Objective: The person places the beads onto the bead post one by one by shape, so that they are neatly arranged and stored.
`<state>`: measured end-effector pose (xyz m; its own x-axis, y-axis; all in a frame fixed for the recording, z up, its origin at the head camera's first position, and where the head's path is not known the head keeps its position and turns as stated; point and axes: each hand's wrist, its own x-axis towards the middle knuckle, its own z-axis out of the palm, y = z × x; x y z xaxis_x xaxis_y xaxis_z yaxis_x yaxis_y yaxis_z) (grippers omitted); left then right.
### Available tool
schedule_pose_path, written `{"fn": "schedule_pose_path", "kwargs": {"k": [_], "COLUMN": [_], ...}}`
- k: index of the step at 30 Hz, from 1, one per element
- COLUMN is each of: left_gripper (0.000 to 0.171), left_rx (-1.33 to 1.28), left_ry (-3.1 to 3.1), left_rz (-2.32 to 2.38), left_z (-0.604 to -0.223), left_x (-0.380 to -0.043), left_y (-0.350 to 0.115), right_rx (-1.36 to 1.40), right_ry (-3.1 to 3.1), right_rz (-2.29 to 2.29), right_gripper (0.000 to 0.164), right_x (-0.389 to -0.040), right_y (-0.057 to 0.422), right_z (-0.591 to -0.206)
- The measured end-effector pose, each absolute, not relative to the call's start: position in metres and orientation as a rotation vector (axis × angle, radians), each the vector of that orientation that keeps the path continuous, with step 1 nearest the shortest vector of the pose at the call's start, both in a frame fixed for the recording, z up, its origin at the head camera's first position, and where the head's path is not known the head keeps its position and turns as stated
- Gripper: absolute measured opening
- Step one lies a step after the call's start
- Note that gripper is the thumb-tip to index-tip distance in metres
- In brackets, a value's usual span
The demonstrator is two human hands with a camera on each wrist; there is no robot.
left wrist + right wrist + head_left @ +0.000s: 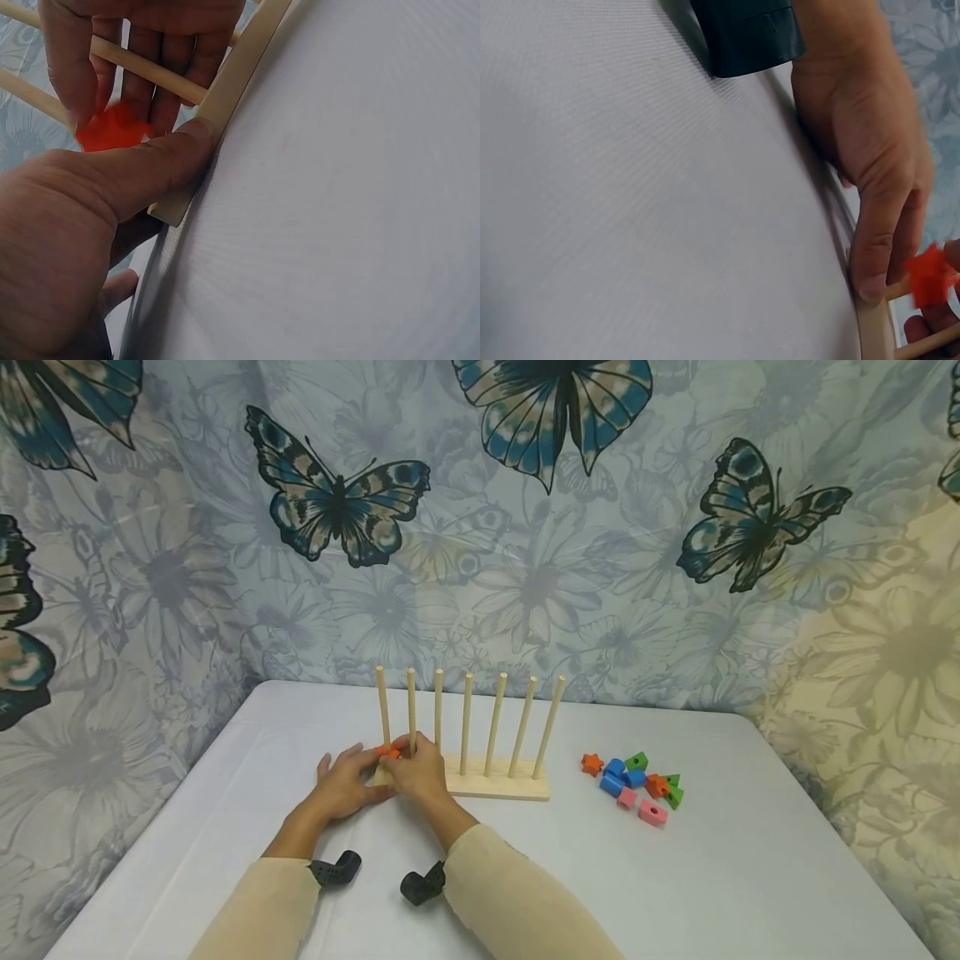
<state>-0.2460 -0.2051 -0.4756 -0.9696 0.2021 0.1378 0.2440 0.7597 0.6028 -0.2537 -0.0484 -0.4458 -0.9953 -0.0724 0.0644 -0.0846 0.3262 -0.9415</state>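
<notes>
A wooden peg rack [498,788] stands on the table, a row of several upright pegs rising from its flat base. My left hand [341,787] grips the left end of the base, its thumb [169,159] pressed along the front edge. An orange star-shaped bead [112,129] is pinched between the thumb and fingers of my right hand [422,770]. The bead is low at the leftmost peg [383,710], close over the base. In the head view my right hand partly covers the bead and the lower part of the neighbouring pegs.
To the right of the rack lies a loose group of beads: orange stars [592,765], blue pieces [633,778], green triangles [637,762] and pink blocks [653,812]. A white cloth covers the table [750,868]. Behind it hangs a butterfly-patterned backdrop [540,585].
</notes>
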Motion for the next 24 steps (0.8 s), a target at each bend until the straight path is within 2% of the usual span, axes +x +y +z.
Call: {"fn": "schedule_pose_path", "kwargs": {"k": [5, 15, 24], "left_gripper": [0.073, 0.071, 0.078], "left_rx": [-0.355, -0.335, -0.305], "left_ry": [-2.886, -2.904, -2.930], "left_rz": [-0.998, -0.997, -1.020], "left_z": [-0.475, -0.474, -0.474], "left_x": [-0.246, -0.248, -0.246], "left_y": [-0.203, -0.205, -0.205], "right_rx": [0.172, 0.260, 0.493], "right_ry": [-2.529, -2.629, -2.518], "right_rz": [1.847, 1.745, 1.830], "right_gripper": [0.026, 0.050, 0.051], "right_x": [-0.251, -0.236, -0.218], "right_y": [-0.044, -0.026, -0.001], "right_z": [-0.446, -0.431, -0.405]}}
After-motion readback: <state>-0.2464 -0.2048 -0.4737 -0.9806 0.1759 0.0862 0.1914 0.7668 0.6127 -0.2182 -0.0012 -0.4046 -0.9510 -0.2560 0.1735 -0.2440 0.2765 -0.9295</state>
